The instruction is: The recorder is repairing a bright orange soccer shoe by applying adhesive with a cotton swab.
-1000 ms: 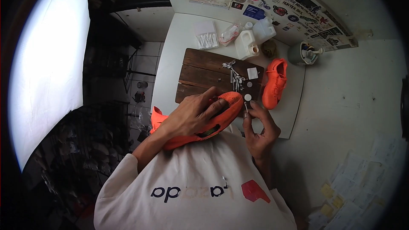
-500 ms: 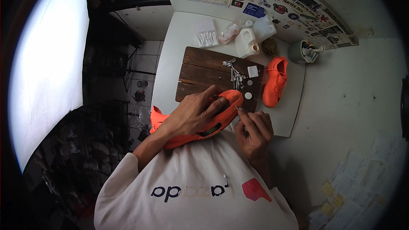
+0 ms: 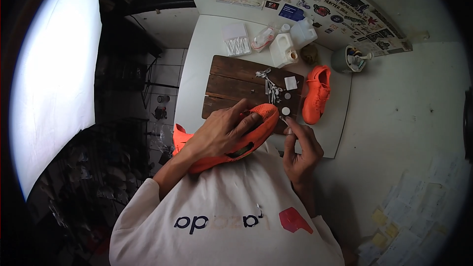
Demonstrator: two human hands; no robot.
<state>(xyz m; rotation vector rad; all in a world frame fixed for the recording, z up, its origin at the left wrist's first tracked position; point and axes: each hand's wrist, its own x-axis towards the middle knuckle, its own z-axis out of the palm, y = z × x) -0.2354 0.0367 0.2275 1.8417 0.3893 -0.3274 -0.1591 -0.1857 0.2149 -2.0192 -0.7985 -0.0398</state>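
Note:
My left hand (image 3: 219, 130) is closed around an orange shoe (image 3: 264, 127), holding it tilted on its side against my shirt at the table's near edge. A dark patch shows along its side. In my right hand (image 3: 301, 152), thumb and fingertips pinch a thin white stick that looks like a cotton swab (image 3: 283, 119). Its tip is beside a small white round cap (image 3: 286, 111) on the dark wooden board (image 3: 226, 81). A smaller round piece (image 3: 287, 96), a white square pad (image 3: 290, 83) and several loose cotton swabs (image 3: 270, 87) lie farther back on the board.
Another orange shoe (image 3: 317, 96) stands right of the board on the white table (image 3: 192, 74). Behind are a pack of swabs (image 3: 238, 45), a clear plastic bag (image 3: 263, 38), a whitish jug (image 3: 282, 51), a translucent jug (image 3: 304, 33) and a grey-green tub (image 3: 345, 60).
My right hand has moved away from the shoe's end, to the right and slightly forward, bringing the swab beside the round cap. My left hand and the shoe have barely moved.

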